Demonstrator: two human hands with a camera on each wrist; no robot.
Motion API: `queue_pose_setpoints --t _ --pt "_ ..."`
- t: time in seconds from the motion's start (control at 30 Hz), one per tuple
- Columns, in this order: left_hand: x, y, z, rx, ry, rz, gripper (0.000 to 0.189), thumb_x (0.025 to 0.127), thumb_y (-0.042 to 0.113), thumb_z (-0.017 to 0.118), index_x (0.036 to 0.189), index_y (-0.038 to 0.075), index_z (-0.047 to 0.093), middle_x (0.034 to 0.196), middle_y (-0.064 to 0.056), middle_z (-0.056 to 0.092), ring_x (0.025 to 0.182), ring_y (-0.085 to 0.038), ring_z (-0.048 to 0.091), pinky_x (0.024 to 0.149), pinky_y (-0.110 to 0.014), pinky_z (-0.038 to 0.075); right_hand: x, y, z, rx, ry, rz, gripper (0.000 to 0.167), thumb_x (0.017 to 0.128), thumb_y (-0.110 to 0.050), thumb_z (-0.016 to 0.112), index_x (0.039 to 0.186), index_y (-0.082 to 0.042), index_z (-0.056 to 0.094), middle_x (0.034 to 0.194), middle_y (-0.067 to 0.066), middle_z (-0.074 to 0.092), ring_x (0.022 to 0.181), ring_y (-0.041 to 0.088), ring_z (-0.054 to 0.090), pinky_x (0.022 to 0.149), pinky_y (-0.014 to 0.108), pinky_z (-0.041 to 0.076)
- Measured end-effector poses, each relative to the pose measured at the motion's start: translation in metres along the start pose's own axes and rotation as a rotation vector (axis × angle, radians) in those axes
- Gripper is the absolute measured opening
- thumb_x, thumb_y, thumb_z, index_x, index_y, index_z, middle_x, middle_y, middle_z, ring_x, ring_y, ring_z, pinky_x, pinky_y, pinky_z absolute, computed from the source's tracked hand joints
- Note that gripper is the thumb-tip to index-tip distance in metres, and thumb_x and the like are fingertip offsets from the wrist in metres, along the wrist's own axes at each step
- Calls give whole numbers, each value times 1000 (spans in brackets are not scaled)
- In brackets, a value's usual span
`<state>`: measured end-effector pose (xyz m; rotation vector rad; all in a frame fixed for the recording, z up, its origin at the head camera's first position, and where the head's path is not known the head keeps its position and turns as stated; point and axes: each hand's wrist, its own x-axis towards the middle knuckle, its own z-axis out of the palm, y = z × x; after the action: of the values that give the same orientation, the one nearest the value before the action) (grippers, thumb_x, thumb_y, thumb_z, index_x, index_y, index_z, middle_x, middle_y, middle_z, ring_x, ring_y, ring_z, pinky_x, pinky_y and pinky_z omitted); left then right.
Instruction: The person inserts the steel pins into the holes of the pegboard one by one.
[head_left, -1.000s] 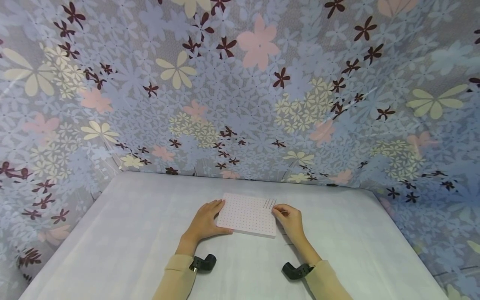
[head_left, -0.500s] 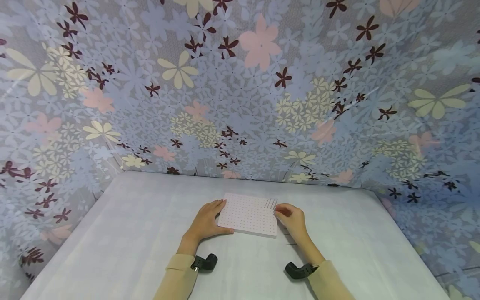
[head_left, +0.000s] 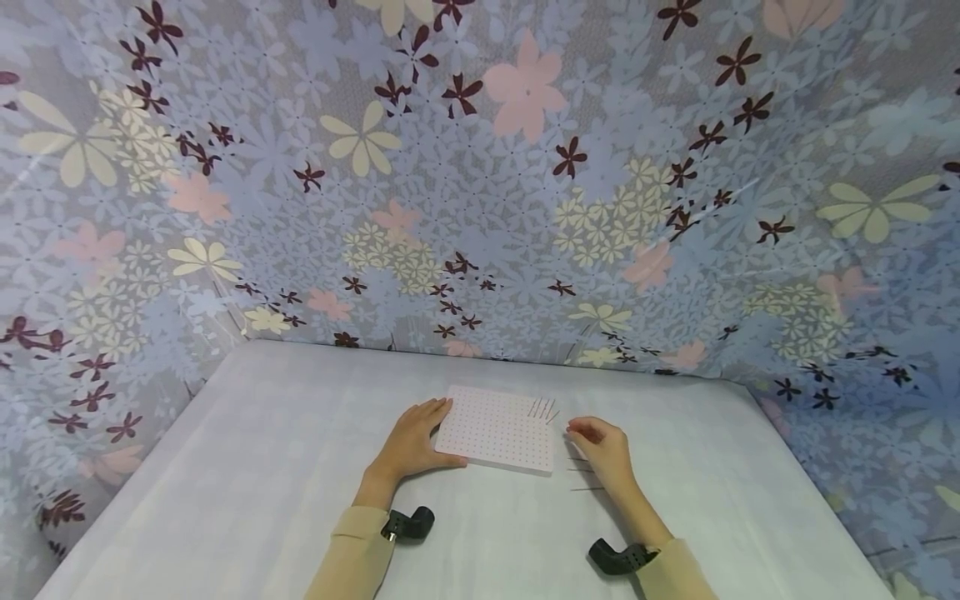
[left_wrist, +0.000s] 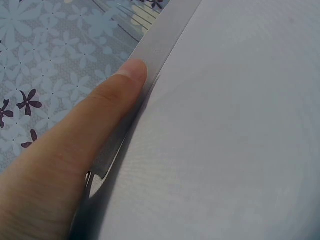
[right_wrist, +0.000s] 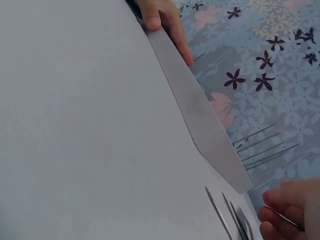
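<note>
A white pegboard (head_left: 495, 429) with a grid of small holes lies on the table in the head view. Several thin sticks (head_left: 542, 408) stand in its far right corner, the rightmost leaning further over. My left hand (head_left: 408, 442) holds the board's left end; in the left wrist view its thumb (left_wrist: 112, 102) presses along the near side. Just right of the board is my right hand (head_left: 606, 454), its fingers loosely curled and no stick plainly showing in them. Below those fingers, a few loose sticks (head_left: 587, 489) lie on the table, also visible in the right wrist view.
A pale cloth covers the table (head_left: 285, 467). Behind it and at both sides hangs a flowered curtain (head_left: 480, 183). Dark wrist cameras (head_left: 411, 523) are strapped at both sleeves.
My right hand has drawn back from the board's right edge toward the right and nearer me, leaving a leaning stick in the board. My left hand stays in place.
</note>
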<state>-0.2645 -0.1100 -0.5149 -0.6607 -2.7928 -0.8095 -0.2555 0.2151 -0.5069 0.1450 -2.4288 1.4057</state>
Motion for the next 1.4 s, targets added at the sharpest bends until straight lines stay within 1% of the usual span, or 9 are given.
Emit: queue_pose_setpoints --t 0.13,0.23,0.43,0.57,0.73,0.87,1.07,1.23,1.4 --pt "1 1 -3 5 -35 -35 105 65 61 77 145 6 38 150 -13 42 139 -34 38 118 -50 26 -3 5 -6 -23 -21 -36 10 82 -1 70 92 0 72 90 15 73 75 2 63 70 13 52" --pt "1 0 -3 25 -38 -38 106 64 61 77 145 5 39 149 -13 42 138 -33 39 117 -50 28 -5 10 -11 -36 -57 -33 12 82 -2 70 94 0 72 91 15 73 78 4 63 71 13 53" --pt "0 0 0 9 -49 -42 107 64 63 77 146 7 37 150 -12 41 139 -32 38 118 -48 26 -16 20 -23 -109 -97 -14 16 79 -2 74 94 -6 73 91 7 74 83 -3 62 77 14 52" --pt "-1 1 2 -5 -40 -34 106 64 62 77 146 7 38 150 -12 42 139 -33 38 118 -50 27 -22 24 -27 -152 -113 -14 17 77 -3 76 92 -10 73 91 3 74 87 -3 62 80 18 53" --pt "-1 3 1 -7 -38 -39 105 64 62 76 146 7 38 150 -13 41 139 -33 38 118 -50 26 -23 22 -27 -159 -91 -29 14 73 -3 78 83 -13 75 86 1 74 83 -2 64 78 18 54" --pt "-1 2 0 -2 -39 -46 106 64 63 76 146 7 38 150 -13 41 139 -33 38 118 -49 26 -21 19 -26 -172 -67 -82 15 70 0 79 76 -14 76 80 1 74 77 -4 63 73 17 54" --pt "-1 2 1 -10 -42 -51 106 64 63 76 146 7 38 150 -12 41 139 -33 38 118 -49 26 -22 23 -23 -168 -40 -152 18 68 5 79 73 -12 75 76 2 73 74 -4 62 68 16 54" --pt "-1 3 0 -4 -49 -53 106 64 62 76 146 7 38 150 -12 41 140 -32 37 119 -48 25 -23 22 -22 -183 -39 -156 20 69 7 77 74 -12 74 77 0 72 75 -2 62 69 19 55" --pt "-1 4 -2 9 -48 -42 106 64 61 77 146 6 37 150 -12 41 139 -32 38 118 -49 27 -22 21 -21 -191 -52 -124 19 72 6 75 77 -12 73 80 0 71 78 -1 61 72 20 55"
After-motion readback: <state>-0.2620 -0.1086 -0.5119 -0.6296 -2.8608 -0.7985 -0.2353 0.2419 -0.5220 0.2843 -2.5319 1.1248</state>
